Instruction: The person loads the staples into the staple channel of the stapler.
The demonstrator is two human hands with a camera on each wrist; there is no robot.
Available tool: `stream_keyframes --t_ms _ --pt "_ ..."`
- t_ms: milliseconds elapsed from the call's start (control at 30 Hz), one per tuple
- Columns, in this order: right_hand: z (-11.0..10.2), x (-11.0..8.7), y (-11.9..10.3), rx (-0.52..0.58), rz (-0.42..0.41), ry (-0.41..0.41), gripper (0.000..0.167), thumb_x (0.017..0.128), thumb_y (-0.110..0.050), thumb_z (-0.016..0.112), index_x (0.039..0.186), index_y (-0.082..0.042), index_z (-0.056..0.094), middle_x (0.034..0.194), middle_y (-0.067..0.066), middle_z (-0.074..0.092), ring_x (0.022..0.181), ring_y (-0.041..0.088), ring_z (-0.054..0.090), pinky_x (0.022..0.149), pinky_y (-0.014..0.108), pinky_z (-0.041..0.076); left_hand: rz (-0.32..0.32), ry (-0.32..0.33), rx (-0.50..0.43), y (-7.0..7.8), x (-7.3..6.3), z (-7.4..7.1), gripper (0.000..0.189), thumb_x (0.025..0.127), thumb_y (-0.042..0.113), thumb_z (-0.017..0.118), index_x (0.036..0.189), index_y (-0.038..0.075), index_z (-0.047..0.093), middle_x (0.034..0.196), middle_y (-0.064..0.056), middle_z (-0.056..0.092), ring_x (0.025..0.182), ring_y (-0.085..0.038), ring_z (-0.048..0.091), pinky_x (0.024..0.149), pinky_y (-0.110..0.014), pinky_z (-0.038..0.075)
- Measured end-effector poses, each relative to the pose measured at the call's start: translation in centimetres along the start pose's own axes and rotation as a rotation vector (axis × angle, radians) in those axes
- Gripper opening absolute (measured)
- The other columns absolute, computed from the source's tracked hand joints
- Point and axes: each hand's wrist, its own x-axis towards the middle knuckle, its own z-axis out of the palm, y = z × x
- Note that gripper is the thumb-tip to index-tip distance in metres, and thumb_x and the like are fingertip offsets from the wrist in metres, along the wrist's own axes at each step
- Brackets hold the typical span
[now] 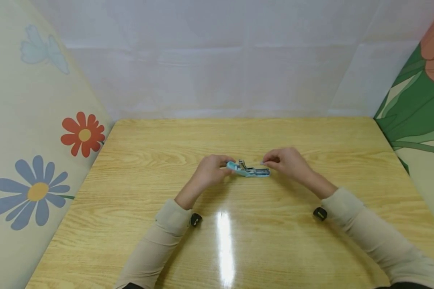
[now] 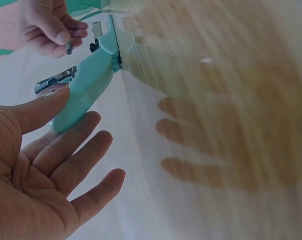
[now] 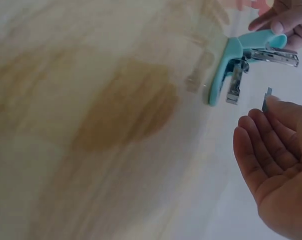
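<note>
A teal stapler [image 1: 241,172] is swung wide open over the middle of the table, its metal magazine and inner arm exposed. My left hand [image 1: 211,170] pinches the raised end of its teal cover [image 2: 88,97] between thumb and fingers, while the other fingers spread loosely. To the right of the stapler, my right hand [image 1: 291,163] pinches a short grey strip of staples [image 3: 267,99] between thumb and forefinger. That strip is held apart from the metal magazine [image 3: 234,85], close to the stapler's open jaws.
The wood-grain table [image 1: 148,148] reaches back to a white sheet [image 1: 202,80]. Flower-painted panels [image 1: 7,132] stand at the left and right sides. Black wrist cameras [image 1: 320,213] hang at both cuffs.
</note>
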Motion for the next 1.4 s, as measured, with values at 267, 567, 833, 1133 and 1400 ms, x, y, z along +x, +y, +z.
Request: stream_keyframes --t_ms 267,567,833,1133,1400 --pt "1.3 -0.1 0.1 -0.017 0.025 -0.036 0.007 0.092 -0.013 0.075 0.095 -0.010 0.079 0.093 0.005 0.079 0.084 0.017 0.073 0.081 0.038 0.060 0.000 0.000 -0.015 0.1 -0.1 0.0 0.033 0.094 0.024 0.074 0.126 0.015 0.072 0.128 -0.008 0.072 0.125 -0.029 0.065 0.095 -0.042 0.057" --pt "1.6 -0.3 -0.1 -0.042 0.002 -0.031 0.005 0.091 -0.013 0.076 0.094 -0.010 0.079 0.092 0.004 0.079 0.084 0.017 0.074 0.080 0.037 0.060 0.004 0.002 -0.007 0.1 0.0 0.0 0.034 0.094 0.024 0.073 0.126 0.015 0.072 0.128 -0.008 0.072 0.124 -0.029 0.066 0.096 -0.042 0.057" --pt "1.8 -0.4 -0.1 -0.048 0.020 -0.028 0.006 0.091 -0.013 0.075 0.095 -0.010 0.079 0.093 0.005 0.079 0.084 0.017 0.073 0.081 0.037 0.060 0.017 -0.002 0.001 0.0 0.0 0.0 0.033 0.094 0.023 0.073 0.126 0.014 0.072 0.128 -0.008 0.072 0.124 -0.029 0.066 0.098 -0.044 0.056" --pt "1.8 -0.5 0.3 -0.078 0.042 -0.037 0.008 0.090 -0.015 0.077 0.097 -0.010 0.078 0.095 0.005 0.079 0.086 0.018 0.072 0.083 0.038 0.060 0.007 0.005 0.010 0.1 0.1 0.0 0.032 0.094 0.025 0.073 0.124 0.015 0.073 0.128 -0.007 0.072 0.124 -0.029 0.066 0.098 -0.044 0.055" --pt "1.5 -1.1 0.9 -0.069 0.069 -0.040 0.011 0.091 -0.016 0.076 0.100 -0.010 0.079 0.097 0.006 0.079 0.088 0.019 0.072 0.083 0.040 0.060 -0.014 0.017 0.017 0.0 -0.2 -0.2 0.030 0.092 0.026 0.076 0.118 0.014 0.076 0.118 -0.006 0.076 0.110 -0.024 0.071 0.075 -0.030 0.056"
